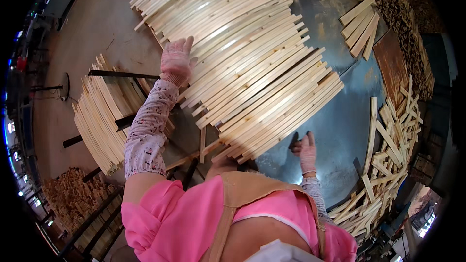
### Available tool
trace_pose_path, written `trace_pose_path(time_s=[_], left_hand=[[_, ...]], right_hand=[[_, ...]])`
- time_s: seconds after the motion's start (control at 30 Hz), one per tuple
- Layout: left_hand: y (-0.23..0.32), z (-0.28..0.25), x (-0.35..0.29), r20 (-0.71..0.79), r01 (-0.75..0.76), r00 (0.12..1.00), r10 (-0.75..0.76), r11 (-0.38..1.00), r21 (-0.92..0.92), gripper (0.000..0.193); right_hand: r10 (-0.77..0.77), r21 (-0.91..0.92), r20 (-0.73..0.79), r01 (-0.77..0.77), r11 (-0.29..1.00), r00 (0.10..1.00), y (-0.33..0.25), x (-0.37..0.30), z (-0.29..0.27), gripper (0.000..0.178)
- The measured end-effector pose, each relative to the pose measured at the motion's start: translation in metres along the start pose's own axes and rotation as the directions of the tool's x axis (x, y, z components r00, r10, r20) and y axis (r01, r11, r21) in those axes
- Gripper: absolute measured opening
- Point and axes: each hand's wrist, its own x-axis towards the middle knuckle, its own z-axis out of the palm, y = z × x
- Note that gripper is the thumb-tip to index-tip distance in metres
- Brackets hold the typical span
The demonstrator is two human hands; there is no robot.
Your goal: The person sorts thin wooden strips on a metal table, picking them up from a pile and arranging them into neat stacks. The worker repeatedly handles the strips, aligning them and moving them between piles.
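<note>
A wide row of pale wooden strips (242, 53) lies side by side on a shiny metal table (335, 170). My left hand (176, 59), in a pink glove, is at the left ends of the strips, its fingers stretched out and nothing held. Whether it touches the wood I cannot tell. My right hand (305, 152), also gloved, is over the bare metal by the near right end of the row. Its fingers are extended and apart, with no strip in them. A few strips are uneven at the ends, and a narrow dark gap runs between some of them.
Left of the table, a stack of strips (99, 116) sits among dark metal bars (124, 73). Short wood pieces (75, 196) are piled at lower left. Loose offcuts (383, 165) heap up at right. More strips (359, 26) fan out at the far right.
</note>
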Motion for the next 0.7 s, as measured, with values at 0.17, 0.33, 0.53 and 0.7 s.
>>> trace_pose_path(time_s=[0.17, 0.33, 0.53, 0.7], left_hand=[[0.032, 0.012, -0.094, -0.177, 0.202, 0.944, -0.279, 0.911, -0.359, 0.080], [0.016, 0.059, -0.165, 0.608, 0.715, 0.585, -0.537, -0.011, -0.699, 0.083], [0.027, 0.017, -0.116, 0.656, 0.626, 0.684, -0.319, -0.207, -0.752, 0.081], [0.048, -0.023, -0.113, 0.582, 0.528, 0.786, -0.211, -0.261, -0.808, 0.070]], right_hand=[[-0.267, -0.270, 0.177, 0.308, 0.912, 0.947, 0.013, 0.011, 0.073, 0.095], [0.186, -0.323, 0.285, -0.088, 0.942, 0.940, -0.020, -0.051, 0.114, 0.106], [-0.217, -0.395, 0.319, 0.337, 0.855, 0.923, 0.037, -0.038, 0.113, 0.113], [-0.325, -0.154, 0.280, 0.376, 0.914, 0.903, 0.020, -0.051, 0.098, 0.107]])
